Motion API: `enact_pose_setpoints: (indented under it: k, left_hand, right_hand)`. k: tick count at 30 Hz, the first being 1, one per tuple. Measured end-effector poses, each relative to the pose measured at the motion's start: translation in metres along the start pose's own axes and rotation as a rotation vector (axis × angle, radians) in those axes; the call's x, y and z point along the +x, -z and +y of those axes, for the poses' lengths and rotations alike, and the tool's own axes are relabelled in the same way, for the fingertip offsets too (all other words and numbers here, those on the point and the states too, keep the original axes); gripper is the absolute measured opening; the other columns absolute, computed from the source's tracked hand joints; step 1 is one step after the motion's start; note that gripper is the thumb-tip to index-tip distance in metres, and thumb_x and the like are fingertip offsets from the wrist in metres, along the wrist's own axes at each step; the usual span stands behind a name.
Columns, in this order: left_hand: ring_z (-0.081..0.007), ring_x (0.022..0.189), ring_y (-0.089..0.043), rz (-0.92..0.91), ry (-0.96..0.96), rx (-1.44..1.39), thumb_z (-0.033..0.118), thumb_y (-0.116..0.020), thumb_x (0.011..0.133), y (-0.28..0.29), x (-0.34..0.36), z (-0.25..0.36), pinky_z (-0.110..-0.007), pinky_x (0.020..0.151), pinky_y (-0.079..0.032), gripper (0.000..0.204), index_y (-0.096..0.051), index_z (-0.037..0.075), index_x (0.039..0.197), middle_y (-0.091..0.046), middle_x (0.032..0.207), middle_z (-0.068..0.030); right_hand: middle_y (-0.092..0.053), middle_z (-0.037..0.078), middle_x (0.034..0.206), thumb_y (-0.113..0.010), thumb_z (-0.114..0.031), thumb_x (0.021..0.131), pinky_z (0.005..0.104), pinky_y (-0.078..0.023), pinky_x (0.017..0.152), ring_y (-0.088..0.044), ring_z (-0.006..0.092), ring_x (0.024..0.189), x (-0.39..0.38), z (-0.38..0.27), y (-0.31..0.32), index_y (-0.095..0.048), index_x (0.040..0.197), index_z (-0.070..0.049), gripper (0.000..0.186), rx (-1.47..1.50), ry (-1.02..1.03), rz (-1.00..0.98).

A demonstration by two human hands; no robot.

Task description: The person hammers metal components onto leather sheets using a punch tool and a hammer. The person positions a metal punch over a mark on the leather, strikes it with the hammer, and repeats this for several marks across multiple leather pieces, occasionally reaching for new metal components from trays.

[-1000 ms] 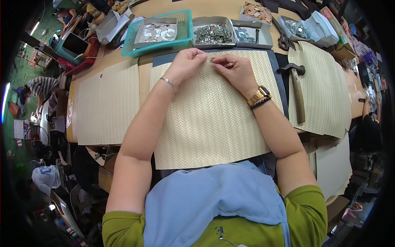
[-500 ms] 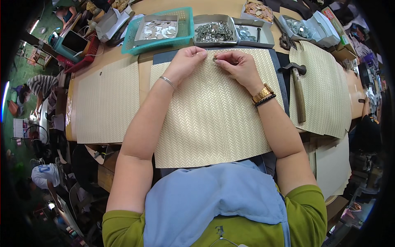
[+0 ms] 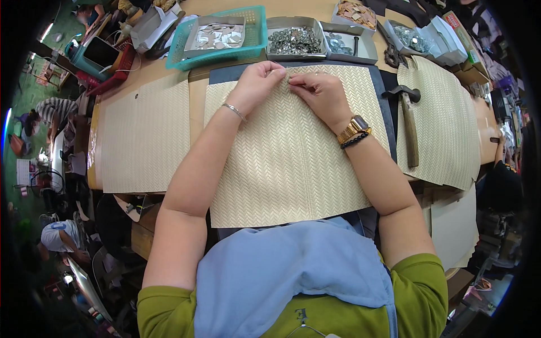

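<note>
A cream sheet with a woven herringbone texture (image 3: 265,169) lies in front of me, a seam line running down its middle. At its far edge, my left hand (image 3: 257,87) is closed, thumb and forefinger pinching the sheet near the seam. Just to the right, my right hand (image 3: 324,94) is closed in a pinch, its fingertips almost meeting the left ones. A tiny dark piece shows between the fingertips, too small to name. Beneath the sheet is a dark board (image 3: 228,74). A hammer (image 3: 410,124) with a wooden handle rests to the right.
Behind the sheet stand a teal basket (image 3: 262,31) with pale chips, a box of metal pieces (image 3: 294,44) and a box of clear discs (image 3: 338,44). More textured sheets lie left (image 3: 146,135) and right (image 3: 445,129). People work at the far left.
My right hand has moved slightly left, bringing its fingertips closer to the left hand at the sheet's far edge. Its wrist has turned, showing the watch face. The left hand stays nearly in place.
</note>
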State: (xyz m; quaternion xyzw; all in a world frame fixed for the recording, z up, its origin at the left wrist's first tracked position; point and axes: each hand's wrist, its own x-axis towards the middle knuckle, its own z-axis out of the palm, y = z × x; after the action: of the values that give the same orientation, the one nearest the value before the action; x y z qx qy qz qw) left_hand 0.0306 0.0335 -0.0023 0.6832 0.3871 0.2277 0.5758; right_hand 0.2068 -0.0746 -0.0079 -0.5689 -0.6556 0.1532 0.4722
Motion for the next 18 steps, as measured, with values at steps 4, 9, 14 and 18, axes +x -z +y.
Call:
enact_pose_setpoints:
  k: [4, 9, 14, 18]
  left_hand:
    - [-0.0035, 0.092, -0.056, 0.007, -0.060, -0.007, 0.023, -0.066, 0.102, 0.000, 0.001, -0.010, -0.021, 0.083, -0.047, 0.024, -0.068, 0.002, 0.113, -0.068, 0.100, 0.0023]
    - [-0.0032, 0.090, -0.056, 0.022, -0.071, -0.056, 0.023, -0.065, 0.103, -0.004, 0.000, -0.006, -0.021, 0.081, -0.047, 0.024, -0.067, 0.001, 0.113, -0.068, 0.100, 0.0023]
    - [-0.0027, 0.089, -0.054, 0.090, -0.102, 0.047, 0.022, -0.065, 0.103, -0.007, -0.012, -0.004, -0.021, 0.079, -0.047, 0.022, -0.068, 0.001, 0.111, -0.068, 0.097, 0.0020]
    - [-0.0120, 0.085, -0.062, 0.148, -0.305, 0.340, 0.017, -0.067, 0.100, -0.016, -0.040, 0.019, -0.029, 0.084, -0.048, 0.018, -0.069, 0.001, 0.108, -0.071, 0.096, -0.0040]
  right_hand:
    - [-0.076, 0.012, 0.092, -0.082, -0.012, 0.083, 0.0364, -0.058, 0.074, -0.071, 0.0278, 0.082, 0.002, -0.002, 0.000, -0.079, 0.097, -0.008, 0.014, -0.021, 0.101, 0.038]
    - [-0.075, 0.011, 0.094, -0.082, -0.015, 0.083, 0.0356, -0.058, 0.074, -0.071, 0.0286, 0.084, 0.002, 0.001, 0.003, -0.079, 0.095, -0.009, 0.014, -0.029, 0.113, 0.053]
    - [-0.074, 0.006, 0.090, -0.082, -0.015, 0.081, 0.0401, -0.053, 0.086, -0.070, 0.0252, 0.087, 0.006, -0.004, 0.003, -0.077, 0.092, -0.013, 0.012, -0.213, 0.223, 0.085]
    - [-0.074, 0.001, 0.086, -0.081, -0.014, 0.078, 0.0444, -0.046, 0.094, -0.069, 0.0208, 0.086, 0.007, -0.013, 0.008, -0.073, 0.090, -0.018, 0.015, -0.323, 0.263, 0.205]
